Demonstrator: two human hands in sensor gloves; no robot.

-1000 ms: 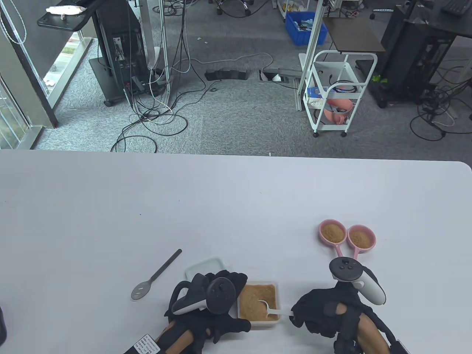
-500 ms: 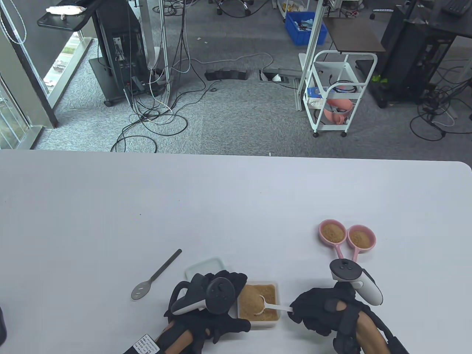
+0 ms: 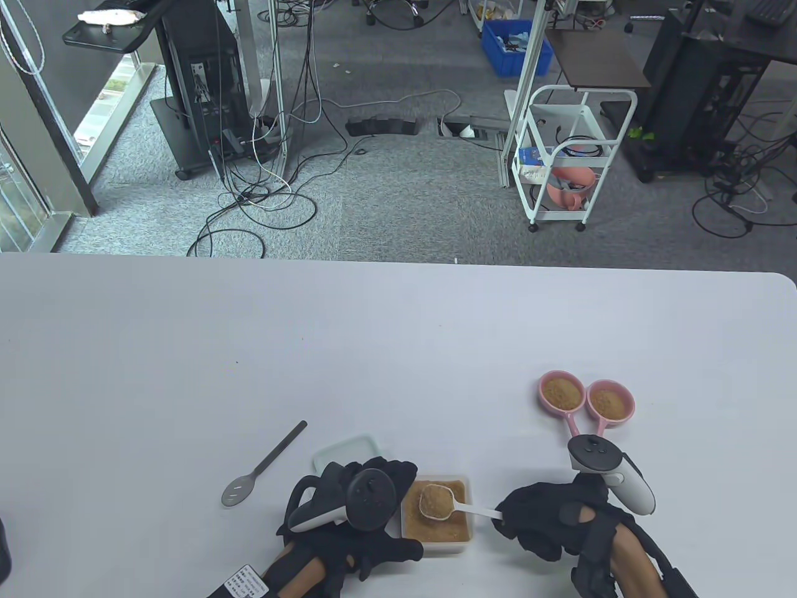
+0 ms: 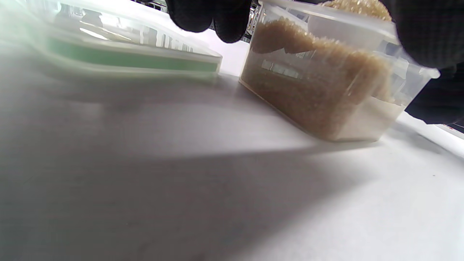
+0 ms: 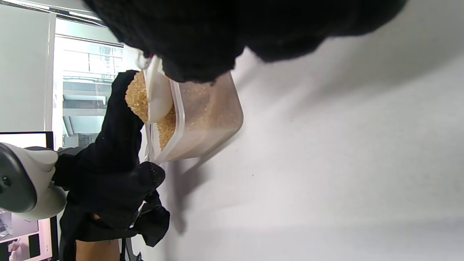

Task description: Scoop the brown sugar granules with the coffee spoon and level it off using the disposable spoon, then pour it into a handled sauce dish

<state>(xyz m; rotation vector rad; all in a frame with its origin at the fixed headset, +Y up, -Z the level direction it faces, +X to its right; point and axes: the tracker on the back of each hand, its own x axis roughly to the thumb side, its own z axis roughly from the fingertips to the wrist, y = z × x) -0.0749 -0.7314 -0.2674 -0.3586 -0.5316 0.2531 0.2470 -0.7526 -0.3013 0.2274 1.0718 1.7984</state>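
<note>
We see the right hand (image 3: 548, 520) pinching the tail of a white coffee spoon (image 3: 457, 505), fingers curled tight round the handle, the wrist angled in from the lower right with its tracker (image 3: 613, 470) riding on the back of the hand. Out past the fingertips, the spoon's bowl carries a heaped mound of brown sugar granules (image 3: 436, 500) and hangs just above the clear plastic sugar container (image 3: 468, 543), apart from the sugar bed below it. From the right wrist view we see the same white bowl (image 5: 158, 95) poised at the container's rim (image 5: 179, 119), sugar piled on it.

On the far side of the container from that grip, the left hand (image 3: 348, 504) curls round the container's wall and steadies it on the white table (image 3: 373, 349); in the left wrist view its gloved fingertips (image 4: 210, 16) press against the near wall. Behind the left hand lies the container's lid (image 3: 348, 450), and further left a grey disposable spoon (image 3: 261, 466) rests untouched. Beyond the right hand, well apart from the raised spoon, sit two pink handled sauce dishes (image 3: 585, 398), both holding sugar.
</note>
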